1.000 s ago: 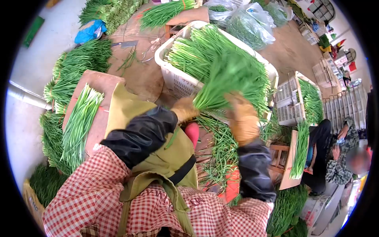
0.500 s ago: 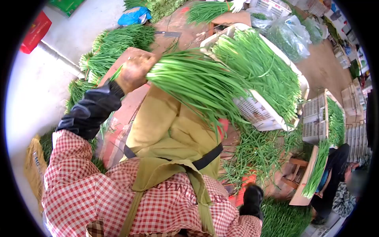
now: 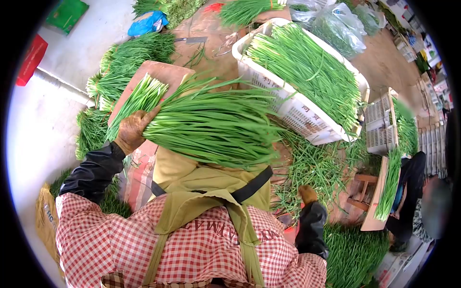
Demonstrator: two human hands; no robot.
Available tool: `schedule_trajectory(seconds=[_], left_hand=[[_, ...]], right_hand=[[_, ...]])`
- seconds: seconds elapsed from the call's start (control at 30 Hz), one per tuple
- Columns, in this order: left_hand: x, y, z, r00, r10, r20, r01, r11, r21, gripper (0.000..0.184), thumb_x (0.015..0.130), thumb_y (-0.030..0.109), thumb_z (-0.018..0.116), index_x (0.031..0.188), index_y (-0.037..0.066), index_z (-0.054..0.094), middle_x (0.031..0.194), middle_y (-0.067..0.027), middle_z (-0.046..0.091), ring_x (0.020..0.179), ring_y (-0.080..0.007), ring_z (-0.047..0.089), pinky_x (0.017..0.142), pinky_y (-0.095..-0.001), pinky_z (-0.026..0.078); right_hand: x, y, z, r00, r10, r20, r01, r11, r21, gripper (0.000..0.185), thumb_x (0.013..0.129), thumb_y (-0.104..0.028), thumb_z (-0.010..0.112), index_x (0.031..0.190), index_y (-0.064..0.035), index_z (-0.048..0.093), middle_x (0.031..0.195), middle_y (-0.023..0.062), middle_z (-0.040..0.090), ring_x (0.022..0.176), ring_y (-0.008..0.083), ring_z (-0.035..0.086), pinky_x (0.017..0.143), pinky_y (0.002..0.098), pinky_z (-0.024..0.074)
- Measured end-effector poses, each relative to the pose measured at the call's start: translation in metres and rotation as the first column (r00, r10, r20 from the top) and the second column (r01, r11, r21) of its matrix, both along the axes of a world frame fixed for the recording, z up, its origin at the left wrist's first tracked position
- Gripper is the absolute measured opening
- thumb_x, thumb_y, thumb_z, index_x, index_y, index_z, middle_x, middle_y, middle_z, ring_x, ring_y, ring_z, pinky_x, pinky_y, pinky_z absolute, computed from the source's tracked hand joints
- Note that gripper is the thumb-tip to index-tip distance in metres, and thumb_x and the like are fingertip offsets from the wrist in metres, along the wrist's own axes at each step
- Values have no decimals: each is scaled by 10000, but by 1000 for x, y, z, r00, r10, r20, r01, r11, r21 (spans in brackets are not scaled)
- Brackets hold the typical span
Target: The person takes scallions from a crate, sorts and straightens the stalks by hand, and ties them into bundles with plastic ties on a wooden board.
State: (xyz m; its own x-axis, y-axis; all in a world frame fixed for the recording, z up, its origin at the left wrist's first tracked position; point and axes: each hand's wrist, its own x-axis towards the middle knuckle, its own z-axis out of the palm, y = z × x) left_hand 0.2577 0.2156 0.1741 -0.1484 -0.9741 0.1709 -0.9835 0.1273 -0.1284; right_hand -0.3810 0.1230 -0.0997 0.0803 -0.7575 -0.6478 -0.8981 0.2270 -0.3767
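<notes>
My left hand (image 3: 133, 130) is closed around the stem end of a big bunch of garlic chives (image 3: 211, 127). The long leaves fan out to the right above my lap. Just beyond this hand, a smaller bunch of garlic chives (image 3: 144, 93) lies on a brownish board (image 3: 165, 69), pale stem ends toward the upper right. My right hand (image 3: 307, 194) is low on the right, beside loose chive leaves (image 3: 312, 168) scattered on the floor. Its fingers are too small and blurred to read.
A white plastic crate (image 3: 297, 117) filled with chives stands ahead to the right. Tied bundles (image 3: 134, 53) lie at the left, near a knife (image 3: 192, 40). More chives (image 3: 355, 252) are piled low on the right. Another person (image 3: 408, 192) sits at the right edge, near a board with chives.
My left hand has moved left and down with the bunch, uncovering the smaller bunch on the board. My right hand has come into view, raised beside the scattered leaves.
</notes>
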Motion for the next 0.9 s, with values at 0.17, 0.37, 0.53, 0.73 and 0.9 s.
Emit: schedule_trajectory(seconds=[0.17, 0.37, 0.53, 0.73, 0.9], left_hand=[[-4, -4, 25, 984, -93, 151, 97, 995, -18, 651, 736, 133, 601, 1364, 214, 451, 770, -72, 560, 661, -235, 585, 532, -367, 477], [-37, -25, 90, 857, -265, 442, 340, 935, -97, 593, 707, 129, 598, 1277, 280, 536, 890, -26, 620, 608, -127, 583, 468, -240, 473], [-40, -10, 111, 795, -340, 502, 555, 742, -377, 532, 700, 193, 637, 1222, 266, 559, 999, -81, 547, 772, -166, 535, 544, -249, 456], [-7, 39, 35, 933, -186, 308, 287, 901, -325, 484, 790, 208, 571, 1265, 240, 487, 1194, -136, 539, 967, -241, 577, 802, -385, 503], [-19, 60, -12, 802, 324, -501, -457, 874, -167, 878, 683, 28, 632, 1456, 226, 266, 1388, -240, 384, 1161, -375, 511, 967, -442, 428]], right_hand=[[110, -120, 146, 985, 142, -94, -170, 860, -481, 386, 866, -402, 541, 1085, -97, 631, 990, 187, 651, 926, 362, 617, 832, 433, 463], [348, -165, 372, 239, 621, 747, -128, 783, -609, 553, 879, -332, 642, 1262, 40, 498, 1183, 119, 587, 1081, 191, 552, 959, 300, 410], [463, -110, 367, -140, 312, 940, -822, 492, -286, 837, 802, -575, 617, 1348, 26, 413, 1310, 138, 513, 1195, 226, 499, 1007, 311, 382], [414, -36, 230, 253, -94, 963, -888, 372, 270, 926, 720, -633, 670, 1367, -39, 378, 1204, 128, 546, 1037, 260, 578, 893, 366, 486], [411, -21, 208, 549, -683, 482, -785, -224, 577, 1074, 691, -665, 664, 1421, 5, 249, 1344, 290, 413, 1178, 432, 489, 969, 488, 450]])
